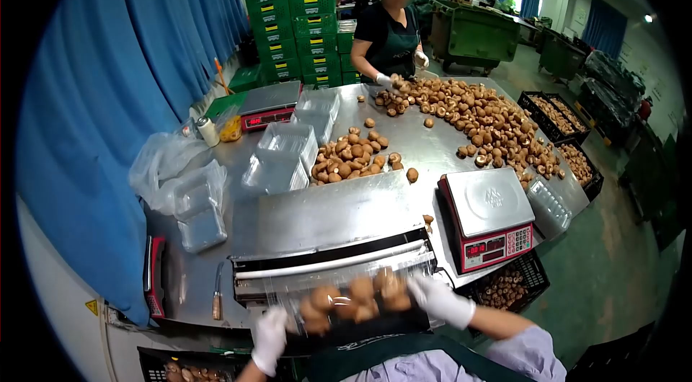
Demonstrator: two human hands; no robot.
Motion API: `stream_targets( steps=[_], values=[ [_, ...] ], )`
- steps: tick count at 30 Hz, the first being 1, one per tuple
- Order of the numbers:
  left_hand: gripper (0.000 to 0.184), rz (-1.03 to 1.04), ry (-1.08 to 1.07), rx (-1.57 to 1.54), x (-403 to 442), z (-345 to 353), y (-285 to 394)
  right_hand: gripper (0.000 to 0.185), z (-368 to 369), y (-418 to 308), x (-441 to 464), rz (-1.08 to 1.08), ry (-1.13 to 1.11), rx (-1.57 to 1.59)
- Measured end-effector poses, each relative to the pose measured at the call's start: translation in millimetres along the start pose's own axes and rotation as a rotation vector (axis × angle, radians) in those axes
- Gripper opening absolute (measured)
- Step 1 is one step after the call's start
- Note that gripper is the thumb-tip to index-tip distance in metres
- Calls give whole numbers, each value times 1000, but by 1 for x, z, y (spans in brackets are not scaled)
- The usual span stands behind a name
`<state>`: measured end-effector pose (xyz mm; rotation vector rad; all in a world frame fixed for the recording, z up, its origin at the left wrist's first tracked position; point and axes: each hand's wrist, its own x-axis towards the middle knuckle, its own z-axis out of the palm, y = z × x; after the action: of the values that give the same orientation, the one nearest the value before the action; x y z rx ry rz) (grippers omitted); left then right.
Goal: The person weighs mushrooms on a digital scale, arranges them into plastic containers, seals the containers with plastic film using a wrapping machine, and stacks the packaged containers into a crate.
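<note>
In front of my body, a group of brown shiitake mushrooms (pixel 353 298) lies under shiny see-through plastic film (pixel 288 287). The tray beneath them is mostly hidden. My left hand (pixel 270 339), in a white glove, is closed at the film's left edge, its fingers partly blurred. At the right end, beside the mushrooms, my white-gloved right hand (pixel 441 300) pinches the film. Just beyond stands the wrapping machine (pixel 321 212), with its metal top and a white roller (pixel 331 264) across the front.
Loose mushrooms (pixel 497 119) cover much of the steel table, where a co-worker (pixel 389 29) handles some. A scale (pixel 486 212) stands right of the wrapper. Plastic trays (pixel 281 155) sit left of a smaller mushroom pile (pixel 349 155). A wooden-handled knife (pixel 217 303) lies left.
</note>
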<state>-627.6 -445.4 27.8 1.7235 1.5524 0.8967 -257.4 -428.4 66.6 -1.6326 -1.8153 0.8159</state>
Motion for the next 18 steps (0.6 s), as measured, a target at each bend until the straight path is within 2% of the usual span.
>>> stream_targets(
  steps=[1,3,4,6,9,11,13,14,15,17,18],
  values=[
    [26,-137,2,-198,-30,17,-26,16,18,23,-25,-13,-54,-59],
    [31,-613,-113,-366,-58,23,-1,23,38,31,-50,133,-206,-154],
    [31,-627,-119,-366,-59,24,-1,25,45,37,-50,146,-232,-183],
    [29,-814,-234,-431,-53,28,-5,29,44,33,-45,174,-295,-232],
    [27,-709,-227,-401,-46,23,-14,32,26,28,-23,156,-402,-215],
    [24,-621,-46,-238,-47,24,-20,31,8,16,-15,166,-347,-217],
    [26,-635,85,-220,-47,13,-5,32,-11,9,-13,141,-200,-97],
    [23,-639,113,83,-43,2,29,34,-19,9,-14,264,-222,-74],
    [23,-638,115,83,-52,3,21,35,-25,12,-20,217,-230,-160],
    [17,-444,-143,405,-85,12,-14,35,-20,24,-42,217,-342,-323],
    [21,-391,-230,326,-99,24,-29,36,-18,18,-47,363,-528,-303]
  ],
)
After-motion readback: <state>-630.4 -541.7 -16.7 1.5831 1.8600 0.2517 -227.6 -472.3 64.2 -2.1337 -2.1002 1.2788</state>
